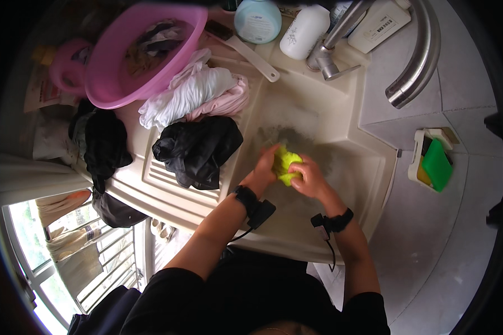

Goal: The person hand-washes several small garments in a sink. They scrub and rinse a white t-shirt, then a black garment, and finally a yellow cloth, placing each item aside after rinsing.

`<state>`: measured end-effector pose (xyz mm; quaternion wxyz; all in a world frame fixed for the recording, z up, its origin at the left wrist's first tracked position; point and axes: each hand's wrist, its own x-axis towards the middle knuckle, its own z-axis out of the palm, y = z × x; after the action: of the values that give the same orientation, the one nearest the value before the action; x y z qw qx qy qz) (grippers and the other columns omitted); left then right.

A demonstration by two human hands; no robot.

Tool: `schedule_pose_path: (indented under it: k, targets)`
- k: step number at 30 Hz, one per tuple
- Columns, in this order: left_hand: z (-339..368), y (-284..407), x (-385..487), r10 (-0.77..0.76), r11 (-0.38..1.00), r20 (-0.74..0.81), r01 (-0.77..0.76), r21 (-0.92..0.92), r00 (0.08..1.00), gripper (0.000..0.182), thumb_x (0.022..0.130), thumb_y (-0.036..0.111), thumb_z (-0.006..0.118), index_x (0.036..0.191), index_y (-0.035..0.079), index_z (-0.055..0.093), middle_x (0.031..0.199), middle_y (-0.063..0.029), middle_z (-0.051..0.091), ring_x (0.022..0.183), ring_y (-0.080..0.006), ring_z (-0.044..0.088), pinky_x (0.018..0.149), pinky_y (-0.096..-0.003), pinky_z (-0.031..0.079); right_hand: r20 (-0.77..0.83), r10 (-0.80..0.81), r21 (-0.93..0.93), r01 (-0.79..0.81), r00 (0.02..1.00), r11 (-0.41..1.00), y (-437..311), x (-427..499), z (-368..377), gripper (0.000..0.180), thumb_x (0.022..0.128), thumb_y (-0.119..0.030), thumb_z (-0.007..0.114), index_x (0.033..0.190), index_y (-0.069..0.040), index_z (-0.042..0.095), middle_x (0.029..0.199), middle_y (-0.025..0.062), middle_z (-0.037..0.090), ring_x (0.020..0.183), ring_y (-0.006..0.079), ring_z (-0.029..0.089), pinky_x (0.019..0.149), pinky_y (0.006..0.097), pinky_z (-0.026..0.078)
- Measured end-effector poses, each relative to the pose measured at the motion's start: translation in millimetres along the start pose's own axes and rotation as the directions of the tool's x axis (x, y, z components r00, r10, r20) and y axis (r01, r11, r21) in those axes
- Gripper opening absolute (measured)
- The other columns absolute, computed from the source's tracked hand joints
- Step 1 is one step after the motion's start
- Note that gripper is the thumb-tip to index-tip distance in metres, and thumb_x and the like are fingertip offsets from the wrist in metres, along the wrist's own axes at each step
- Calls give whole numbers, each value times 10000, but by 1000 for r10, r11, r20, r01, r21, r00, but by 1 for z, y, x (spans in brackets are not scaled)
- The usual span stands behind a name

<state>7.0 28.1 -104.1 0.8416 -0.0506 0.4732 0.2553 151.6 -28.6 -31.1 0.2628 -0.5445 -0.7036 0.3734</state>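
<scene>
Both hands grip one bunched, bright yellow-green cloth [286,164] above the laundry sink basin [339,125]. My left hand [265,166] has it from the left side, and my right hand [311,176] clasps it from the right with bent fingers. Its folds are squeezed between the two hands, so its full shape is hidden. Below and behind the cloth, a dark grey patch shows in the cloudy basin. On the ribbed washboard [172,176] to the left lies a wet-looking black garment [201,150]. White fabric [188,96] and pink fabric [222,102] are heaped beyond it.
A pink basin [146,94] holding clothes stands at the back left, beside a pink jug-like bottle [69,67]. A scrub brush [251,56], several bottles [257,23] and a curved metal faucet [419,54] line the back. Black cloth [107,142] hangs over the left edge.
</scene>
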Motion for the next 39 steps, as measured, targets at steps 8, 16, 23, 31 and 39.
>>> schedule_pose_path:
  k: [8, 16, 23, 31, 39]
  targets:
    - [15, -20, -10, -127, 974, 327, 180, -140, 937, 302, 900, 219, 375, 1072, 21, 524, 1033, -126, 602, 907, -263, 598, 843, -402, 474, -392, 382, 705, 7, 837, 709, -23, 0, 3, 204, 760, -59, 522, 958, -13, 548, 1020, 132, 517, 949, 230, 498, 860, 328, 387]
    - [41, 1, -59, -162, 930, 551, 314, -193, 819, 510, 882, 539, 384, 1069, 87, 528, 1061, -105, 579, 976, -256, 560, 907, -403, 428, -307, -137, -204, 75, 942, 976, -33, -11, -5, 431, 765, -97, 455, 1190, -75, 520, 1251, 159, 419, 1120, 333, 399, 978, 426, 304]
    - [44, -29, -39, 113, 993, 161, -115, 3, 980, 351, 895, 432, 460, 977, 98, 530, 876, -70, 597, 781, -213, 585, 708, -348, 490, -474, 172, 32, -178, 864, 983, -17, -9, 25, 291, 839, -138, 458, 1105, -40, 523, 1073, 177, 502, 946, 331, 502, 815, 376, 413]
    - [34, -21, -26, 665, 118, 284, -472, 873, 691, 365, 848, 303, 538, 1005, -21, 477, 763, -209, 535, 735, -273, 576, 675, -386, 432, -64, 758, 766, -454, 650, 454, 32, 7, 20, 309, 951, -273, 370, 1041, -4, 494, 907, 90, 562, 840, 198, 548, 732, 316, 426]
    - [19, -1, -14, 314, 750, -231, -92, 655, 921, 494, 829, 284, 557, 1258, 161, 345, 1300, -65, 263, 1183, -274, 314, 843, -486, 418, -193, 217, -575, -290, 957, 765, 81, -26, 61, 320, 759, -96, 568, 1078, -90, 540, 1237, 172, 392, 1134, 372, 390, 882, 488, 394]
